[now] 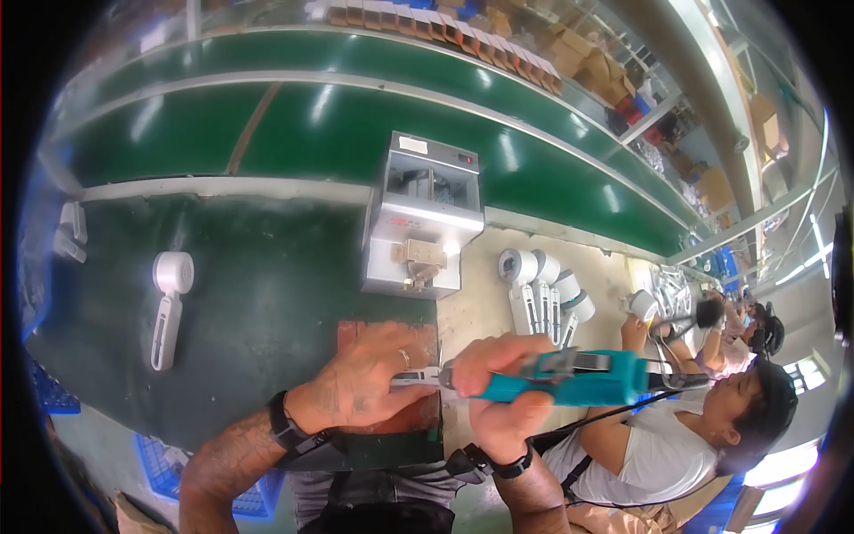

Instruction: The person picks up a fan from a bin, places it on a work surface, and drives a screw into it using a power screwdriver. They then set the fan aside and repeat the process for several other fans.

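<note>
My left hand point(360, 378) is closed around a white slotted handle piece point(416, 377), pressing it down over a reddish-brown pad point(418, 420). Most of that piece is hidden by my fingers. My right hand point(507, 392) grips a teal electric screwdriver point(592, 378), held almost level. The driver's front end points left and meets the right end of the white piece; whether its bit sits in a screw cannot be made out. To the left lies a white unit point(166, 311) with a round head and slotted handle. Several similar white units point(538, 289) stand grouped to the right.
Beyond my hands sits a silver screw feeder point(422, 218) on the dark green bench point(258, 267). A green conveyor point(329, 125) runs behind it. At right, a co-worker point(676, 427) sits close by, beside more white parts. A blue crate point(160, 463) is low at left.
</note>
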Available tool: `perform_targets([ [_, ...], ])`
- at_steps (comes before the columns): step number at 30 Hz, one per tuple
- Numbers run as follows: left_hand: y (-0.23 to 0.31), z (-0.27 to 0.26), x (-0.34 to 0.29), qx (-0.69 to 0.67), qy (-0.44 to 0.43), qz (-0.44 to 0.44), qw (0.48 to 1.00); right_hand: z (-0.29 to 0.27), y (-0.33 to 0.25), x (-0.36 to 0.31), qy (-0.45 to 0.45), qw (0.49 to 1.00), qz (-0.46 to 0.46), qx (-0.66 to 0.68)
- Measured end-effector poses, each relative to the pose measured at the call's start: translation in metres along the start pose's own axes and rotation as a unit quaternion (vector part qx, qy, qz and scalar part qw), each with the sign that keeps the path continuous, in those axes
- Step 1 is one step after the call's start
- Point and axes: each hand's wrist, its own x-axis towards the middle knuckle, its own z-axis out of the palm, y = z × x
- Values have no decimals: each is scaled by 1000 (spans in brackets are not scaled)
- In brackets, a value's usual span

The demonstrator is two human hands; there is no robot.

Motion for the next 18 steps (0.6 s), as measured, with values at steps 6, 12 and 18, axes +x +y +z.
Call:
perform_targets([
  [6,1,-5,7,99,21,-4,995,-4,16,58,29,998,-45,-37],
  [12,0,-5,1,135,23,1,991,14,41,102,-12,992,-78,-96],
  [18,-2,-2,1,119,37,3,992,17,60,104,-37,994,-65,-80],
])
